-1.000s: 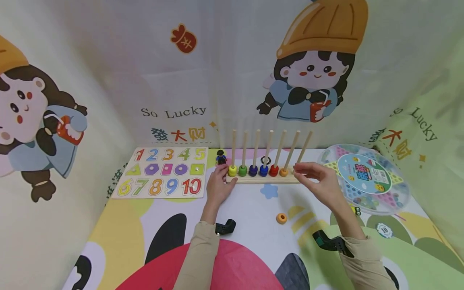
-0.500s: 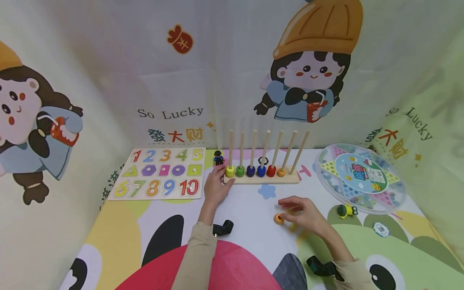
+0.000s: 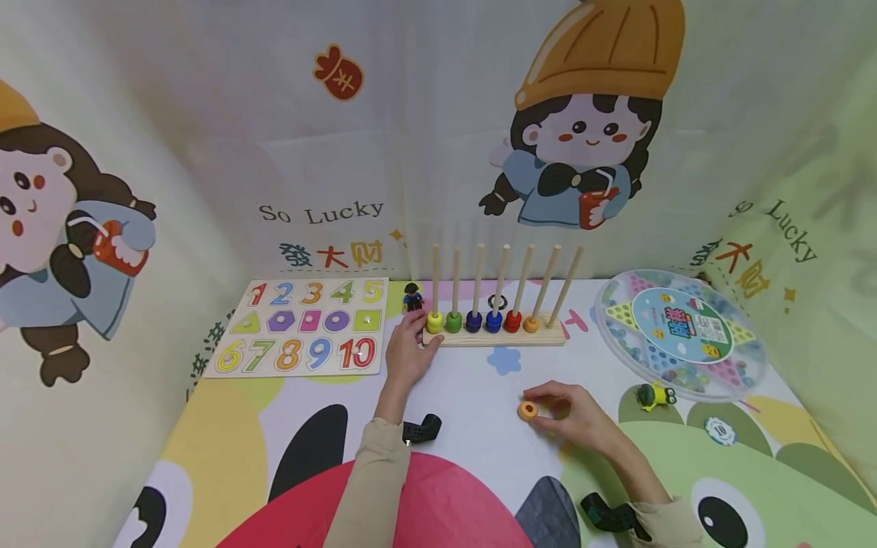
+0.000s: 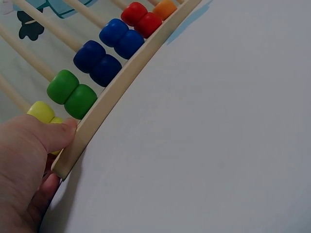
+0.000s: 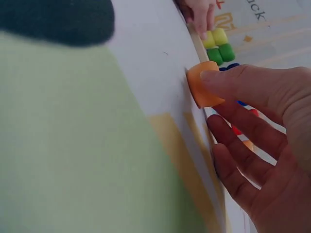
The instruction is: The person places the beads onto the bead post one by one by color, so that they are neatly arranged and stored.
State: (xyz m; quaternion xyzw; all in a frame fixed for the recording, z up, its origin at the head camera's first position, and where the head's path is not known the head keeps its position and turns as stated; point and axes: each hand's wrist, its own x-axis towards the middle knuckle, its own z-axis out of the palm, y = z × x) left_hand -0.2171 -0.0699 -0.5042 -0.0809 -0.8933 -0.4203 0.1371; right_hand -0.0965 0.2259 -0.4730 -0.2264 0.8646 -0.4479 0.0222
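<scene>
A wooden peg rack carries upright rods with yellow, green, dark blue, blue, red and orange beads at their feet; the rightmost rod is bare. My left hand grips the rack's left end. In the left wrist view, its thumb lies on the base beside the yellow beads, partly covering them. Nearer the front, my right hand pinches a loose orange bead between thumb and forefinger, low at the tabletop. The right wrist view shows the thumb on the bead's side and the other fingers loosely bent.
Left of the rack lies a number and shape puzzle board. A small figure stands behind my left hand. To the right are a round clear game box, a yellow-green toy and a white token marked 10.
My right hand has come away from the rack's right end, moved down toward the front, and taken hold of the loose orange bead. My left hand stays on the rack.
</scene>
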